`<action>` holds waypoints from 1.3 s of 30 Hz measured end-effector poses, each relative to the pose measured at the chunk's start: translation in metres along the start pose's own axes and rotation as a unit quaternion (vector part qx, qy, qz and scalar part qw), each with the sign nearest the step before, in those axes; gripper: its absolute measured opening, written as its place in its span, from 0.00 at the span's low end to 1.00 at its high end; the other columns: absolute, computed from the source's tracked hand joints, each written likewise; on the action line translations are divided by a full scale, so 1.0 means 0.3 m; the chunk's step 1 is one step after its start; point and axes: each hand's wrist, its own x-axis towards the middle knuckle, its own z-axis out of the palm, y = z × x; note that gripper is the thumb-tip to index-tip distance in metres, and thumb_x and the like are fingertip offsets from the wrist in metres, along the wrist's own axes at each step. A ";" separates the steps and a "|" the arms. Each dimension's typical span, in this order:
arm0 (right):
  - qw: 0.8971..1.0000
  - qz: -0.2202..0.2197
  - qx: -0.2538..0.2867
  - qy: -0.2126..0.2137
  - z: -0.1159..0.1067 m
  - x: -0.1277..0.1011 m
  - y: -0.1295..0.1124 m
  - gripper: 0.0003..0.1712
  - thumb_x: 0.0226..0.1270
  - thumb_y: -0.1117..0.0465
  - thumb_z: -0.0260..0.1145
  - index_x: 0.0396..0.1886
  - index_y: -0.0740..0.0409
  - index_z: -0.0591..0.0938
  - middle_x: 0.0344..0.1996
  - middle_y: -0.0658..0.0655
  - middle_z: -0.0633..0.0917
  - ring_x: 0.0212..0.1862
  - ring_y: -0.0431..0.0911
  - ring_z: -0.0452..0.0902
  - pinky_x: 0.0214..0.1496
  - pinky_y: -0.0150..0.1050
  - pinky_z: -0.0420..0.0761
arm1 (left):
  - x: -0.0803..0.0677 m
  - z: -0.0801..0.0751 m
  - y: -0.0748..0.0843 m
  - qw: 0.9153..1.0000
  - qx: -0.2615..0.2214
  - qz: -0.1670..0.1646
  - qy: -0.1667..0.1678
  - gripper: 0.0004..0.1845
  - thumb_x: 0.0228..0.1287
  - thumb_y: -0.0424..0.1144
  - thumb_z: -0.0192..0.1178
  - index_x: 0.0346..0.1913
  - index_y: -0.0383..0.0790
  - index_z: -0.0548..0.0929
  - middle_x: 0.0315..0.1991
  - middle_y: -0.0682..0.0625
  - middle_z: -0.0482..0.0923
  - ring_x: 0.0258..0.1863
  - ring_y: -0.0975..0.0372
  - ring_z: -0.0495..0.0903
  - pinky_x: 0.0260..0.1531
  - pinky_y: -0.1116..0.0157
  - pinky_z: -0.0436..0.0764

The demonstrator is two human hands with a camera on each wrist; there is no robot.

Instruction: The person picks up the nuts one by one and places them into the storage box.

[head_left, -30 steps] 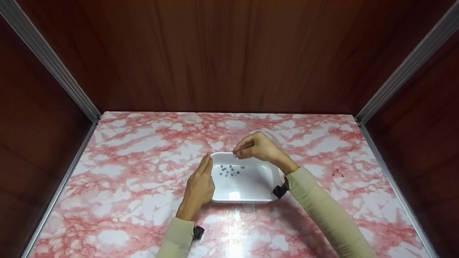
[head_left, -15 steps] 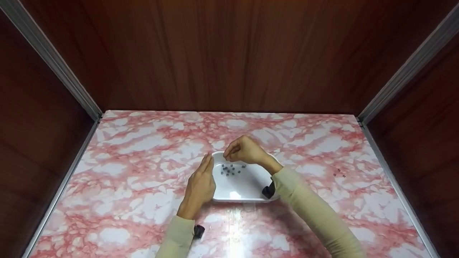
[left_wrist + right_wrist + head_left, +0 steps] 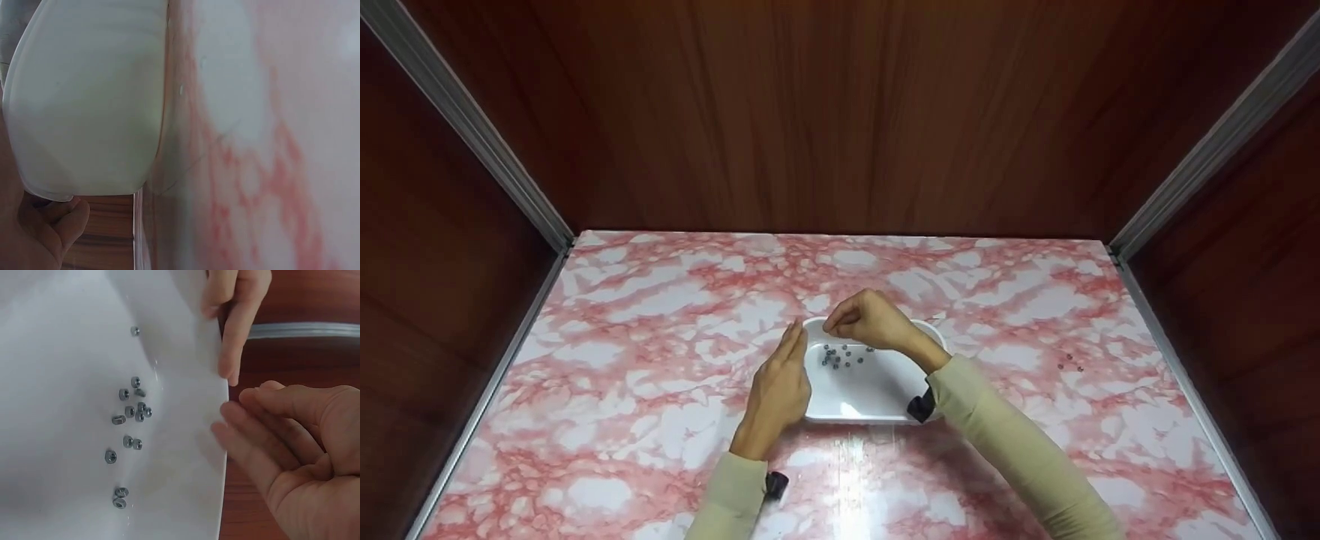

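Note:
A white tray (image 3: pixel 840 411) with rounded corners sits mid-table, with several small metal nuts (image 3: pixel 130 412) loose toward its far left part. My left hand (image 3: pixel 780 386) lies along the tray's left side, its fingers nearly straight against the rim. In the left wrist view, the tray's outer wall (image 3: pixel 90 112) fills much of the picture beside that hand. My right hand (image 3: pixel 877 322) hovers over the tray's far left part. In the right wrist view, its fingers (image 3: pixel 247 444) are loosely bent near the rim, and no nut shows between thumb and fingers.
A few more nuts (image 3: pixel 1069 366) lie on the red-and-white marbled table (image 3: pixel 660 450) at the right. Dark wood-grain panels (image 3: pixel 840 120) with metal corner strips (image 3: pixel 502 142) enclose the table at the back and sides.
My right hand has moved left and slightly down over the tray. The nut it pinched a second ago no longer shows at its fingertips. My left hand stays by the rim.

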 end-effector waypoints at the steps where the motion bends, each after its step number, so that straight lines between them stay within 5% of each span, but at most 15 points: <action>1: 1.000 -0.001 -0.010 -0.001 -0.001 -0.007 -0.002 0.07 0.67 0.68 0.72 0.42 0.62 0.93 0.42 0.59 0.94 0.44 0.48 0.93 0.43 0.33 0.88 | 0.000 0.000 0.000 1.000 -0.001 0.000 -0.001 0.26 0.78 0.31 0.48 0.75 0.26 0.70 0.80 0.36 0.65 0.79 0.46 0.69 0.71 0.50 0.77; 8: 0.996 -0.019 -0.082 0.001 -0.027 -0.071 -0.002 0.11 0.68 0.64 0.73 0.48 0.62 0.92 0.45 0.59 0.94 0.51 0.53 0.91 0.58 0.49 0.89 | 0.000 0.007 -0.005 1.000 0.001 0.002 -0.001 0.27 0.76 0.29 0.49 0.74 0.25 0.71 0.80 0.36 0.64 0.78 0.46 0.69 0.70 0.50 0.78; 16: 0.993 -0.031 -0.091 0.069 -0.093 -0.181 0.047 0.11 0.66 0.67 0.73 0.47 0.65 0.91 0.46 0.63 0.93 0.49 0.57 0.91 0.57 0.51 0.89 | 0.000 0.005 -0.001 1.000 0.000 0.011 0.005 0.26 0.76 0.29 0.46 0.74 0.24 0.71 0.79 0.34 0.66 0.78 0.45 0.69 0.71 0.50 0.77; 28: 0.979 0.027 -0.087 0.181 -0.243 -0.399 0.209 0.10 0.65 0.70 0.73 0.46 0.66 0.91 0.45 0.65 0.92 0.49 0.60 0.91 0.56 0.53 0.89 | 0.001 0.011 -0.006 1.000 0.009 0.014 0.011 0.26 0.76 0.29 0.47 0.73 0.24 0.72 0.78 0.35 0.67 0.78 0.46 0.69 0.70 0.50 0.78; 39: 0.957 0.078 -0.178 0.216 -0.346 -0.617 0.372 0.13 0.67 0.69 0.71 0.50 0.69 0.89 0.44 0.69 0.92 0.46 0.66 0.90 0.52 0.63 0.87 | 0.000 0.011 -0.008 1.000 0.013 0.023 0.012 0.26 0.76 0.29 0.47 0.73 0.24 0.72 0.79 0.34 0.66 0.78 0.46 0.69 0.71 0.51 0.78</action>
